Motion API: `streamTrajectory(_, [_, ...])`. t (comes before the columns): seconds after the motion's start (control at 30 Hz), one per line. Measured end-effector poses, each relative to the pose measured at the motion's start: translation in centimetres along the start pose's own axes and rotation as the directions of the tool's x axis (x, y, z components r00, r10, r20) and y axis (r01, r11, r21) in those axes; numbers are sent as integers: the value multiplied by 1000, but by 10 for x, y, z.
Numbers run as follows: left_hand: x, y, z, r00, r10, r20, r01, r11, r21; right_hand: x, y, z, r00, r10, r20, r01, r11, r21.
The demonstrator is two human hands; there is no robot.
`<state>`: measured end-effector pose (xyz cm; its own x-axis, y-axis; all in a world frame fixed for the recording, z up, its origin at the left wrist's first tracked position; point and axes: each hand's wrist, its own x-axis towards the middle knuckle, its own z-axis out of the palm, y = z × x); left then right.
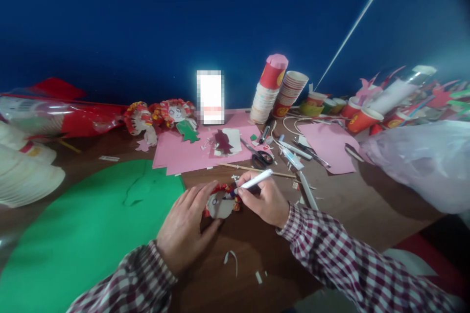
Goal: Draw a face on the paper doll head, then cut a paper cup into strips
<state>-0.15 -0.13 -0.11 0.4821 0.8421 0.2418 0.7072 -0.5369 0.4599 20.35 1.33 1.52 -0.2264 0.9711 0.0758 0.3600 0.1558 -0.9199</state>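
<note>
A white marker (pixel 257 179) is pinched in my right hand (pixel 267 201), its tip at the upper right of a small paper face (pixel 220 209). The face is pale grey-white, with a drawn eye and a ruffled red and yellow border. It lies on the brown table, and my left hand (pixel 185 222) grips it from the left, fingers over the top edge and thumb at the lower side. The left fingers partly hide its border. White paper scraps (pixel 232 260) lie just below it.
A large green sheet (pixel 91 220) spreads on the left. Behind are pink sheets (pixel 176 149), black scissors (pixel 262 157), a wooden stick (pixel 253 168), stacked paper cups (pixel 265 102) and finished-looking ruffled faces (pixel 176 112). A blurred bright screen (pixel 210 95) stands at the back. A plastic bag (pixel 422 161) sits right.
</note>
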Motion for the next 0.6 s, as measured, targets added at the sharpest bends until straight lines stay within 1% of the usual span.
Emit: streamTrajectory(0.6, [1, -1, 1, 1000, 0, -4, 0, 1000, 17, 0, 2, -1, 1000, -21, -3, 21, 999, -25])
